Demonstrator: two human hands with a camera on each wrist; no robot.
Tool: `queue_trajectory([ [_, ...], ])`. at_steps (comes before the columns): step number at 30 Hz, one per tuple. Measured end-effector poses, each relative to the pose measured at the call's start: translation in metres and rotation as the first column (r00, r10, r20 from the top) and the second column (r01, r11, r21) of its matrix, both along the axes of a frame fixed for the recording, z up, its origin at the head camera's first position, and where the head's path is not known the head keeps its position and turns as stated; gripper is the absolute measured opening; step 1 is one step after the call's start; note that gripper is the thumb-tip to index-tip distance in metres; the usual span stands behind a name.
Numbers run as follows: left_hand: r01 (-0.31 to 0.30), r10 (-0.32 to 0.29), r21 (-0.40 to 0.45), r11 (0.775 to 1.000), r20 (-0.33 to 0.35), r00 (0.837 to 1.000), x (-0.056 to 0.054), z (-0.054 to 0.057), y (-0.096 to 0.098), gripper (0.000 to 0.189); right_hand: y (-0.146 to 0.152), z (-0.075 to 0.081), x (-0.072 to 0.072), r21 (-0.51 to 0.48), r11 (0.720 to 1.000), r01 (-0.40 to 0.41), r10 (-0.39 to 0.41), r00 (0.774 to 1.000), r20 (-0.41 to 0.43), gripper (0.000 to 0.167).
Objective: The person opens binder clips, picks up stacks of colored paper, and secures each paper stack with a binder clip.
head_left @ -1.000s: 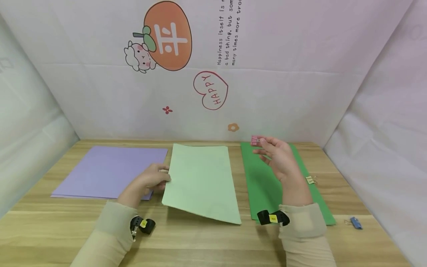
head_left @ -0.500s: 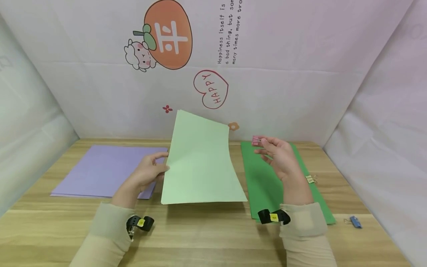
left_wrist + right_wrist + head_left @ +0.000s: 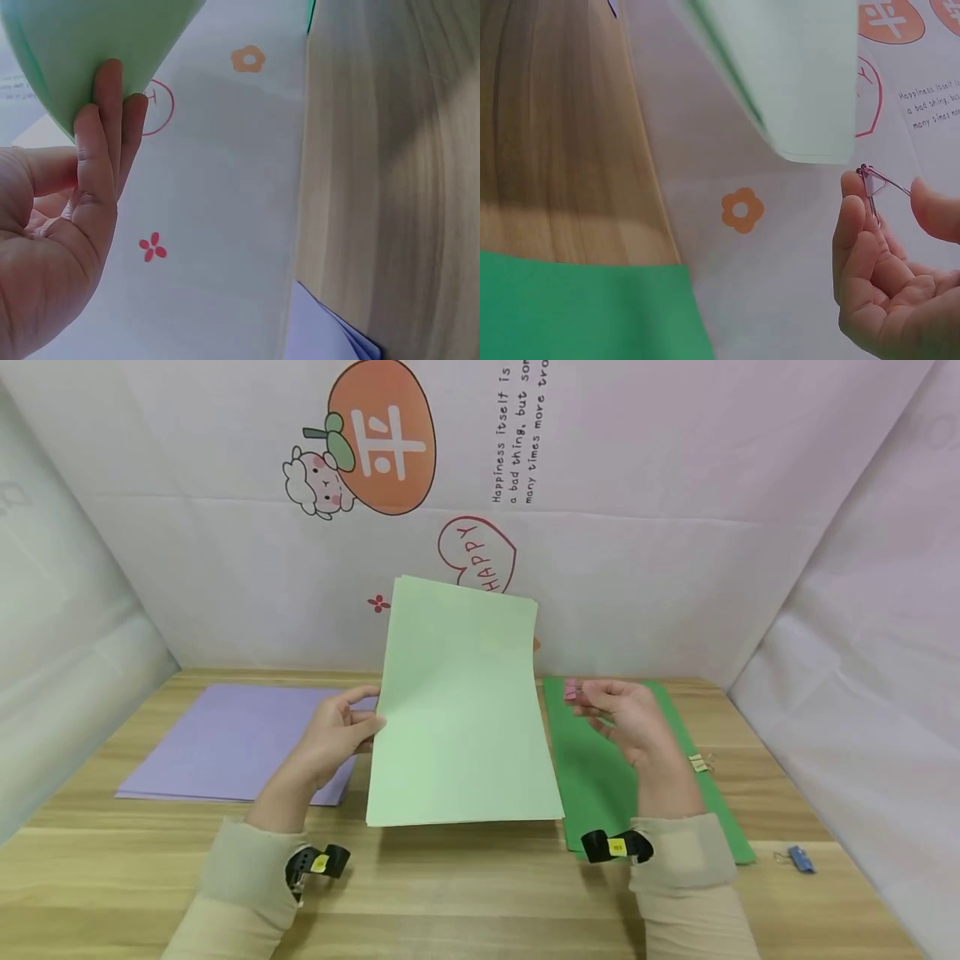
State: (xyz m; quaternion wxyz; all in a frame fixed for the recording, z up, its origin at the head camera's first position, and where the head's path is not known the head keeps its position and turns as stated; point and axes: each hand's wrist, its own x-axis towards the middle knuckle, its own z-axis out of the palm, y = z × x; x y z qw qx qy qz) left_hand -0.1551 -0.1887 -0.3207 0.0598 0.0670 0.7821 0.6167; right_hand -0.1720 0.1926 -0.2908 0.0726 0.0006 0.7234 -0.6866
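My left hand pinches the left edge of a few light green paper sheets, thumb in front and fingers behind. The sheets are lifted off the table, tilted up and slightly bowed; in the left wrist view the fingers press flat against their back. To the right, my right hand pinches a pink binder clip between thumb and fingers. The right wrist view has the binder clip gripped by its wire handles, just below a corner of the light green sheets and apart from it.
Purple sheets lie on the wooden table at left. Dark green sheets lie at right, with a yellow binder clip on their right edge. A blue binder clip sits farther right. A printed white cloth stands behind.
My left hand has raised the light green sheets from near the table and tilted them upright. My right hand, still holding the pink binder clip, has lowered it slightly.
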Motion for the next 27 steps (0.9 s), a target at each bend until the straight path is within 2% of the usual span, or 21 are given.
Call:
queue_trajectory([
  [4,0.001,-0.001,0.011,1.000,-0.022,1.000,0.0032,0.0044,0.0010,0.056,-0.0012,-0.0023,-0.0017,0.014,1.000,-0.024,0.024,1.000,0.018,0.022],
  [9,0.001,0.000,0.016,1.000,-0.050,0.999,0.0064,0.0074,0.0030,0.054,-0.0019,-0.0038,-0.0018,0.033,0.998,-0.059,0.058,0.997,0.041,0.038],
  [17,0.013,-0.009,0.047,0.999,-0.070,0.998,0.0062,0.0046,0.0031,0.050,0.0013,-0.0056,-0.0026,-0.049,0.994,-0.098,0.101,0.993,0.067,0.050],
  [24,0.022,-0.016,0.073,0.997,-0.078,0.997,0.0082,0.0042,0.0021,0.051,-0.0002,-0.0097,-0.0048,-0.103,0.989,-0.109,0.118,0.989,0.084,0.034],
  [27,0.023,-0.018,0.069,0.997,-0.085,0.996,0.0078,0.0051,0.0026,0.051,-0.0013,-0.0103,-0.0049,-0.106,0.989,-0.105,0.115,0.990,0.086,0.033],
])
